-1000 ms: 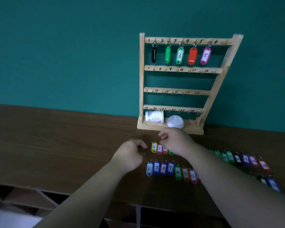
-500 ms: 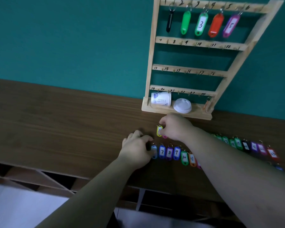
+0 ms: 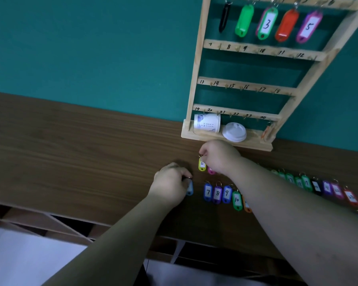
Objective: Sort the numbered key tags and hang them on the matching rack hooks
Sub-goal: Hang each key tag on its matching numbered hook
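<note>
A wooden key rack (image 3: 196,71) stands against the teal wall, its top row holding black, green, green-rimmed 3, orange and purple 5 tags (image 3: 267,23). My right hand (image 3: 219,155) pinches the ring of a yellow tag (image 3: 202,164) just in front of the rack base, with a pink tag (image 3: 210,171) beside it. My left hand (image 3: 171,183) grips the ring of a light-blue tag (image 3: 190,188) at the left end of the front row. Tags 7, 8, 9, 10 (image 3: 217,193) lie to its right on the table.
A second row of green, black, purple and red tags (image 3: 318,185) runs along the table to the right. A tipped paper cup (image 3: 207,123) and a white lid (image 3: 235,131) rest on the rack's base. The brown table (image 3: 81,145) has shelves below its front edge.
The view has tilted down and closer. My left hand reached right and took the ring of the light-blue tag. My right hand closed on the yellow tag's ring.
</note>
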